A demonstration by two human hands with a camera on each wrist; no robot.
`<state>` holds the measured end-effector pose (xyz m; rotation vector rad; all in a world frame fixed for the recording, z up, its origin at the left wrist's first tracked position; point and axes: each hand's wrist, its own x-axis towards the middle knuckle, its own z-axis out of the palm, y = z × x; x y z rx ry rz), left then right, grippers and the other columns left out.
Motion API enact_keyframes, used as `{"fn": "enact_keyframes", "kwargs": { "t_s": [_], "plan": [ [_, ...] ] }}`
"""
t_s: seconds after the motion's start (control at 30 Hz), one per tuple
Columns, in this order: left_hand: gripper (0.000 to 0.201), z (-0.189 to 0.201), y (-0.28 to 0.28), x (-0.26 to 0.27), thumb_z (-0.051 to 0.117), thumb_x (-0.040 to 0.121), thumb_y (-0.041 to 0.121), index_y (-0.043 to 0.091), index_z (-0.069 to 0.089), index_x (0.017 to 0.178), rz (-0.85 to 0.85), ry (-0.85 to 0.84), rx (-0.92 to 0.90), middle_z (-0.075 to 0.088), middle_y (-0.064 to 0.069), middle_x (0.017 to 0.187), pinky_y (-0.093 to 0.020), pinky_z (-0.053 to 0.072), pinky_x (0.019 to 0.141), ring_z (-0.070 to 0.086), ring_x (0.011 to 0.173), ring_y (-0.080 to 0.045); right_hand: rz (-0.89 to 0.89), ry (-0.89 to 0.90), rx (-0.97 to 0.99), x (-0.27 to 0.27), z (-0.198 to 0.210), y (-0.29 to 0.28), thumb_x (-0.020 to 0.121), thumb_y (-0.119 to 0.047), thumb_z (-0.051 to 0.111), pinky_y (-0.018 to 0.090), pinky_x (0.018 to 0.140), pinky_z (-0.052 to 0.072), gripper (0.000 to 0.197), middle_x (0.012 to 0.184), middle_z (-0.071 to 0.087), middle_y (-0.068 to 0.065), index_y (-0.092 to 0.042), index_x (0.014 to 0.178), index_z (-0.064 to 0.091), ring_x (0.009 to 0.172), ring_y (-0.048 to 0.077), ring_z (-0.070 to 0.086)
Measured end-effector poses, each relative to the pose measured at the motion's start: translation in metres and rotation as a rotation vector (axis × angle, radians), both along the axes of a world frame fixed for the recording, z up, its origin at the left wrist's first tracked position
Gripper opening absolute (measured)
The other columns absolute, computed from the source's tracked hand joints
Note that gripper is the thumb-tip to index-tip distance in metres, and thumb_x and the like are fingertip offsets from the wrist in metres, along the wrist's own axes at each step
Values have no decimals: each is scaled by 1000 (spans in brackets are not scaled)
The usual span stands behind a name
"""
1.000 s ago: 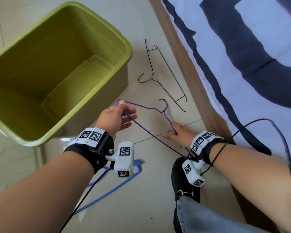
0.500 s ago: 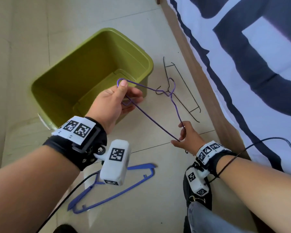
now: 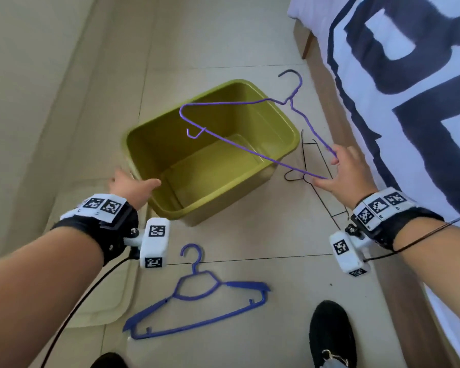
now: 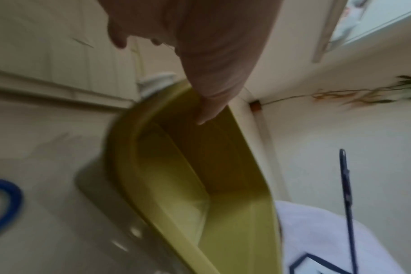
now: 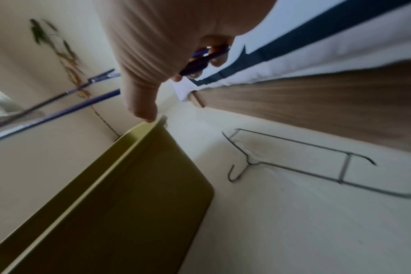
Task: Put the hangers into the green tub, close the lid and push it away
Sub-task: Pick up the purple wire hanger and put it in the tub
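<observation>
The green tub (image 3: 149, 150) stands open on the floor tiles. My right hand (image 3: 340, 168) grips one corner of a purple wire hanger (image 3: 223, 103), which hangs in the air across the tub's mouth with its hook pointing away. In the right wrist view my fingers (image 5: 214, 53) curl round that purple hanger (image 5: 82, 105) beside the tub (image 5: 129, 204). My left hand (image 3: 133, 187) is spread open at the tub's near left corner, the thumb (image 4: 211, 103) over the tub's inside (image 4: 235, 231). Whether it touches the rim I cannot tell.
A black wire hanger (image 3: 303, 152) lies on the floor right of the tub, beside the bed's wooden frame (image 3: 319, 83). A blue plastic hanger (image 3: 247, 284) lies near my feet. A pale flat lid (image 3: 98, 288) lies at the lower left. My black shoe (image 3: 332, 333) is at the bottom right.
My left hand has let go of the purple hanger and dropped to the tub's near left corner. The right hand alone has lifted the hanger up over the tub.
</observation>
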<state>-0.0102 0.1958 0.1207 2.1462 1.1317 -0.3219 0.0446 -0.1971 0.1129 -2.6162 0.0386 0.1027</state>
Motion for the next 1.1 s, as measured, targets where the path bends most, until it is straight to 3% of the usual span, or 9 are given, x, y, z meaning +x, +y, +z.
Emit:
{"fn": "enact_keyframes", "kwargs": {
  "t_s": [0.07,0.17,0.37,0.5,0.6,0.77,0.97,1.03,1.1],
  "plan": [
    [86,-17,5,-6,75,76,37,14,28,144,56,29,-72,49,-17,138,-52,49,96,55,116,-38,50,12,-33,13,9,9,69,-20,78,29,86,42,77,119,48,10,-17,136,42,96,16,49],
    [60,-31,6,-8,66,85,21,22,35,137,68,-69,-222,56,-7,114,-46,57,80,59,85,-27,164,20,-80,29,22,24,69,-15,77,24,86,38,78,124,45,10,-16,139,40,85,7,43],
    [59,-33,19,-11,52,87,5,32,37,138,68,-170,-396,63,-10,110,-50,59,78,66,82,-30,377,49,-294,50,39,54,67,-32,77,35,88,47,74,118,54,3,-28,134,47,86,11,46],
    [61,-36,37,-16,49,88,1,33,40,139,-38,-177,-376,64,-9,106,-43,59,73,67,79,-29,499,117,-439,53,42,80,70,-34,76,37,94,42,76,121,53,6,-24,138,44,106,23,55],
    [62,-37,49,-18,51,87,5,37,39,139,-147,-146,-324,65,-10,113,-51,59,79,68,90,-36,585,189,-506,52,34,99,71,-33,74,38,94,43,74,122,53,5,-24,138,43,109,25,55],
    [65,-36,58,-25,51,86,9,41,36,141,-259,-158,-301,65,-6,113,-51,58,83,68,93,-32,663,347,-500,50,18,114,72,-25,75,31,79,47,76,123,49,2,-28,140,40,80,18,51],
    [65,-40,60,-28,52,85,12,42,37,140,-271,-206,-275,65,-2,111,-46,56,89,67,93,-27,689,483,-472,56,-2,117,69,-19,80,33,62,54,86,126,45,0,-31,141,35,58,25,59],
    [71,-42,63,-31,54,80,18,47,32,141,-257,-232,-306,64,0,120,-47,56,90,68,97,-26,679,532,-455,56,-11,117,67,-16,82,30,51,52,93,128,44,-1,-34,143,30,61,24,60],
    [81,-48,67,-35,59,80,25,50,18,146,-197,-260,-344,57,-1,133,-48,54,92,67,103,-24,672,563,-442,55,-19,117,66,-16,82,21,40,46,98,132,42,0,-35,145,26,86,29,65]
  ]
}}
